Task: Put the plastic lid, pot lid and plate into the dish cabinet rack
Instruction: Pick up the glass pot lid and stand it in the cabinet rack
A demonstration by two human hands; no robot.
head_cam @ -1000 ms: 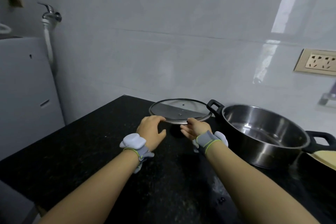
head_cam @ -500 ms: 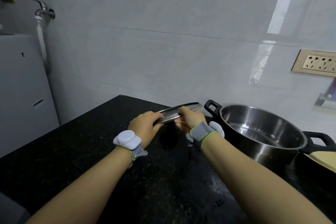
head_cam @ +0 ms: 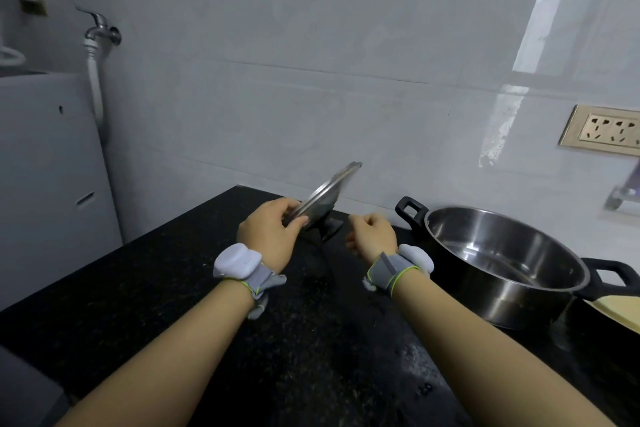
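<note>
The glass pot lid (head_cam: 329,191) with a metal rim is lifted off the black counter and tilted steeply, its far edge raised toward the wall and its black knob pointing down to the right. My left hand (head_cam: 270,236) grips the lid's near rim. My right hand (head_cam: 372,236) hovers just right of the lid, fingers loosely curled, holding nothing. No plastic lid, plate or dish rack is in view.
A steel pot (head_cam: 502,263) with black handles stands on the black counter (head_cam: 173,288) at right. A pale yellow object (head_cam: 620,314) pokes in at the right edge. A grey appliance (head_cam: 45,177) and a tap (head_cam: 100,31) with hose are at left. A wall socket (head_cam: 604,130) sits at right.
The lid went from lying flat on the counter to lifted and steeply tilted. My right hand let go of the rim and drew back right; my left hand keeps hold.
</note>
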